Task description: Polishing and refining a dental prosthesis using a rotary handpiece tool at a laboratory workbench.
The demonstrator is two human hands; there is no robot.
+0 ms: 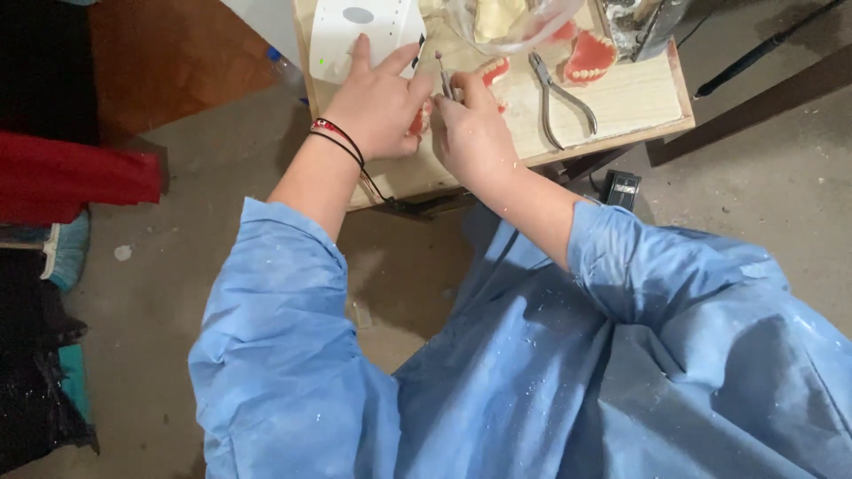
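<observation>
My left hand (377,102) rests on the wooden bench (621,102) and grips a pink denture piece (419,120), mostly hidden under the fingers. My right hand (475,133) sits close beside it, shut on a thin metal hand tool (443,75) whose tip points up and away. The two hands touch over the denture piece. Another pink denture with teeth (493,71) lies just beyond my right hand. Both arms wear blue gown sleeves; thin red and black bands circle my left wrist.
Metal pliers (555,93) lie on the bench right of my hands. A pink denture (590,58) and a clear bowl (510,22) stand further back. A white device (355,31) sits at the back left. A black pedal (621,186) is on the floor.
</observation>
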